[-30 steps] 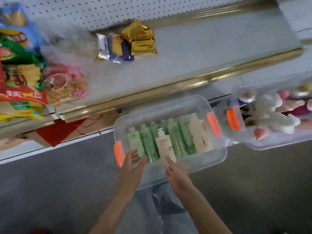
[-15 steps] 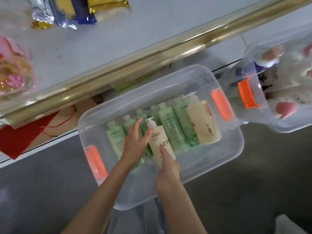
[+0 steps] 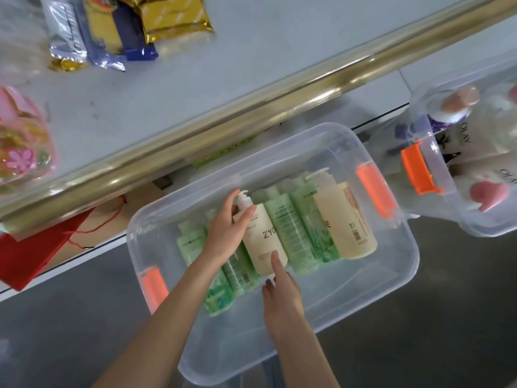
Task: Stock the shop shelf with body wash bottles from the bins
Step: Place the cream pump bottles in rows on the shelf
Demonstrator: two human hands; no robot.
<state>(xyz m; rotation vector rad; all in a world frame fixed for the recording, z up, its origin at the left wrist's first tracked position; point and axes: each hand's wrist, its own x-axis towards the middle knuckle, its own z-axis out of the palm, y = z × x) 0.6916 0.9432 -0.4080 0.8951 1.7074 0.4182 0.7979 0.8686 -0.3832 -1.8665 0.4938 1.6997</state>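
Note:
A clear plastic bin (image 3: 355, 292) with orange handles sits on the floor below the shelf (image 3: 265, 60). Several green bottles (image 3: 296, 236) and a large cream bottle (image 3: 349, 219) lie in it side by side. Among them lies a cream pump bottle (image 3: 261, 233) marked "ZYO". My left hand (image 3: 223, 231) grips its neck just under the pump. My right hand (image 3: 282, 292) holds its bottom end, index finger laid on the label, the other fingers hidden beneath.
A second clear bin (image 3: 458, 217) with pink-capped white bottles stands at the right. A gold rail (image 3: 251, 113) edges the shelf, which carries snack packets (image 3: 126, 32) and a pink bag (image 3: 22, 141). A red paper bag (image 3: 30, 253) lies under the shelf at the left.
The view dropped closer to the bin. Both hands moved from the bin's near rim into it; my left hand closed round the pump bottle's neck and my right reached its base.

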